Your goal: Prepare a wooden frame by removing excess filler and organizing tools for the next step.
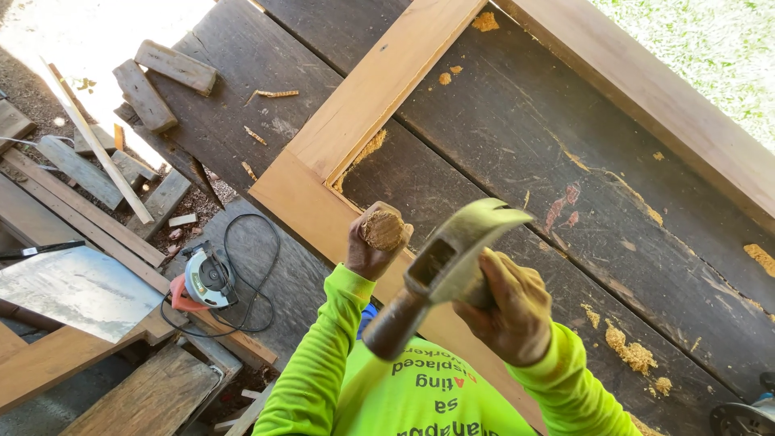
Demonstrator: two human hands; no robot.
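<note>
Right hand [504, 311] clenched steel claw hammer [452, 262] by its head; left hand [370, 246] grasped round wooden peg [384, 230], peg's lower part hidden

The right hand [508, 311] is wrapping around the steel claw hammer [448, 262], hiding the neck where head meets handle. The left hand [370, 246] is covering most of the short round wooden peg [383, 230], leaving only its cut end showing. The pale wooden frame [379, 97] is running off the top edge and vanishing behind the person's bright yellow-green sleeves [323, 355]. A dark round power tool [747, 416] is getting clipped by the bottom right corner, too little showing to identify.
</note>
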